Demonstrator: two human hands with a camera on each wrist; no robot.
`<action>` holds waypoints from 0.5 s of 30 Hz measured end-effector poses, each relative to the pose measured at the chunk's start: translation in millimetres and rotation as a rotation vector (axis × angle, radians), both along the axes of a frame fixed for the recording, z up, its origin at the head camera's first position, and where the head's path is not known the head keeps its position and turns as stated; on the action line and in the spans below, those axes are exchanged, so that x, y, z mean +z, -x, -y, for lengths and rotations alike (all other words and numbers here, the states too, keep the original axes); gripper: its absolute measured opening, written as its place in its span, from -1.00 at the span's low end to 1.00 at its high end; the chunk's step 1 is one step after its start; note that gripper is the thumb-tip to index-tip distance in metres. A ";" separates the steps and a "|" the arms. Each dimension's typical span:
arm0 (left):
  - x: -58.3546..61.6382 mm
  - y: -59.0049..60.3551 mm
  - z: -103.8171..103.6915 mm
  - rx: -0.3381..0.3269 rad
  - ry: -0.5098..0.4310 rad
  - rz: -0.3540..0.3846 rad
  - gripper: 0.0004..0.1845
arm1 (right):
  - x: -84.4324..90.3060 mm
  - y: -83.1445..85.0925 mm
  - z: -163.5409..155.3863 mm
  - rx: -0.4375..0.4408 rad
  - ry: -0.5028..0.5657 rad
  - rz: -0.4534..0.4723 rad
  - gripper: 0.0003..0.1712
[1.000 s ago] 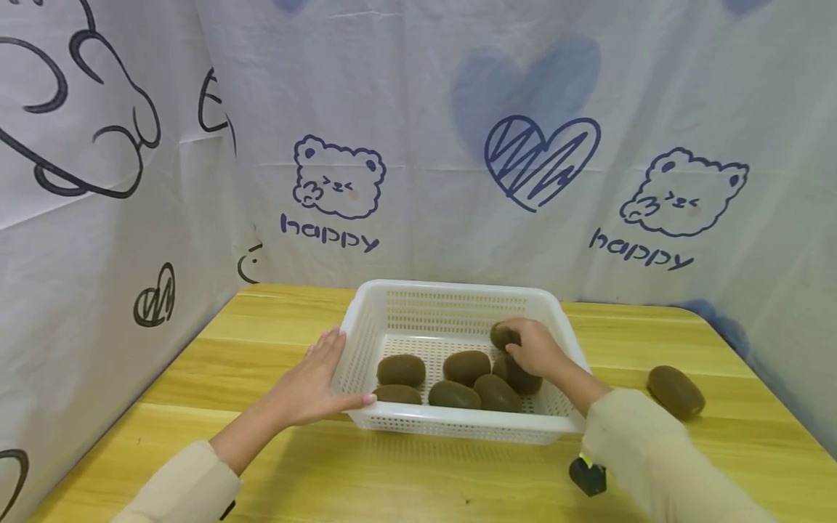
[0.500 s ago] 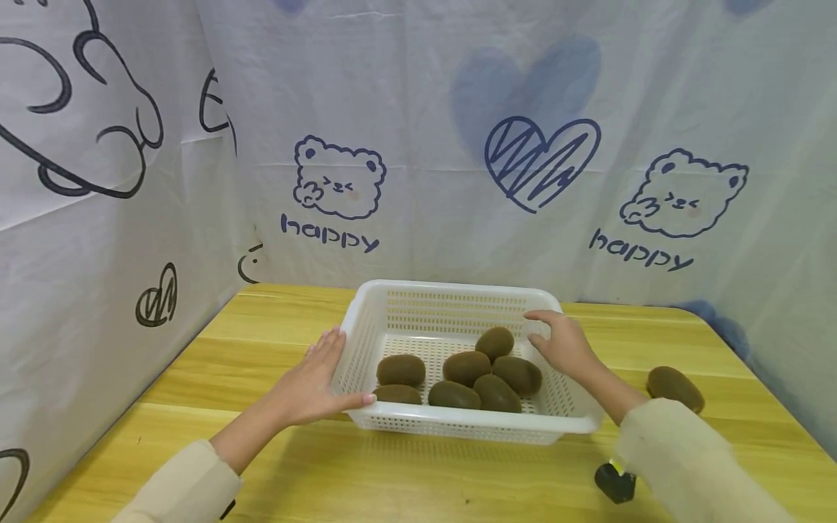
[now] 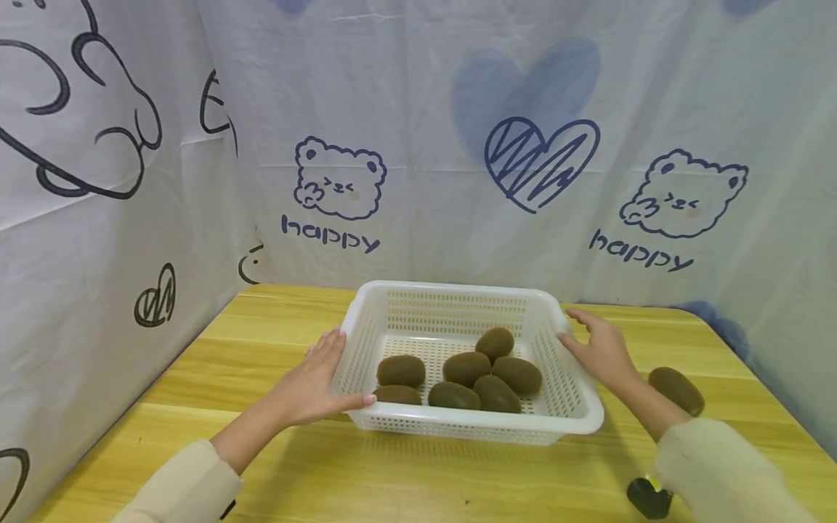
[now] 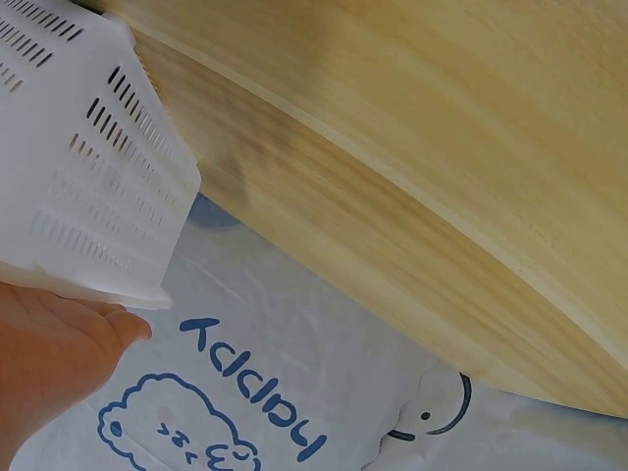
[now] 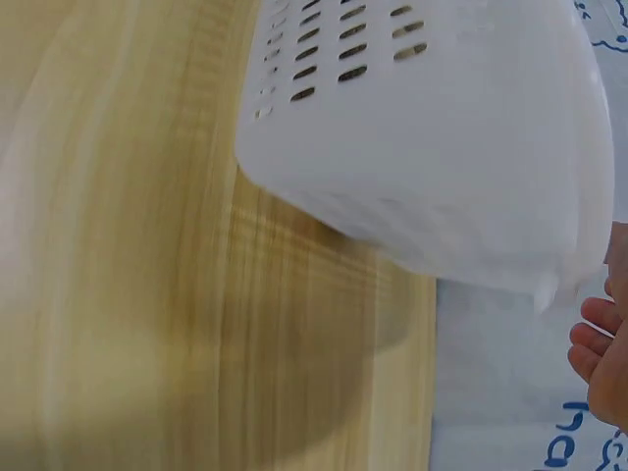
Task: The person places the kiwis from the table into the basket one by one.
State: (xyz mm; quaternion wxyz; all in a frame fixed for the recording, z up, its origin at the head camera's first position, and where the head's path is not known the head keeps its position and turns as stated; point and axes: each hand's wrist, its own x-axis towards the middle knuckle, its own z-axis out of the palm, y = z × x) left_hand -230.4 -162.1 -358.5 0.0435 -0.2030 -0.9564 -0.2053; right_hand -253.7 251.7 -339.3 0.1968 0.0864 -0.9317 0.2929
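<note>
A white perforated plastic basket (image 3: pixel 471 417) stands on the table, and several brown kiwis (image 3: pixel 467 368) lie inside it, mostly towards its front and right. My left hand (image 3: pixel 306 385) rests against the basket's left side, fingers straight along the outer wall and thumb on the front rim. At the right rim is my right hand (image 3: pixel 604 352), empty, its fingers spread and slightly bent; whether it touches the rim is hard to tell. One more kiwi (image 3: pixel 676 391) lies on the table right of the basket, partly behind the right forearm.
The wood-grain table (image 3: pixel 314 472) runs up to a white printed cloth (image 3: pixel 431 218) hung at the back and sides. A dark device (image 3: pixel 649 498) hangs under the right cuff.
My right hand has let go of a kiwi at the basket's back right. It has then moved right, out to the right rim. The left hand stays in place.
</note>
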 end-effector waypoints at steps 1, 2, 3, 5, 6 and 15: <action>-0.1 0.0 0.0 0.000 0.001 0.000 0.22 | -0.7 -0.9 -2.2 -0.008 -0.004 -0.002 -0.47; -0.2 0.0 0.0 0.000 0.001 0.000 0.22 | -1.5 -1.8 -4.5 -0.014 -0.004 -0.002 -0.46; -0.2 -0.1 0.0 0.000 0.002 0.000 0.22 | -2.1 -2.9 -6.9 -0.022 -0.004 0.001 -0.45; -0.1 -0.3 0.1 -0.001 0.002 0.000 0.22 | -3.1 -5.4 -11.4 -0.033 -0.003 0.006 -0.44; -0.1 -0.4 0.0 -0.001 0.002 0.001 0.22 | -3.9 -6.4 -13.9 -0.039 -0.004 0.006 -0.43; 0.5 -0.9 -0.2 0.000 0.004 0.002 0.21 | -10.1 -15.0 -34.9 -0.113 0.005 0.003 -0.40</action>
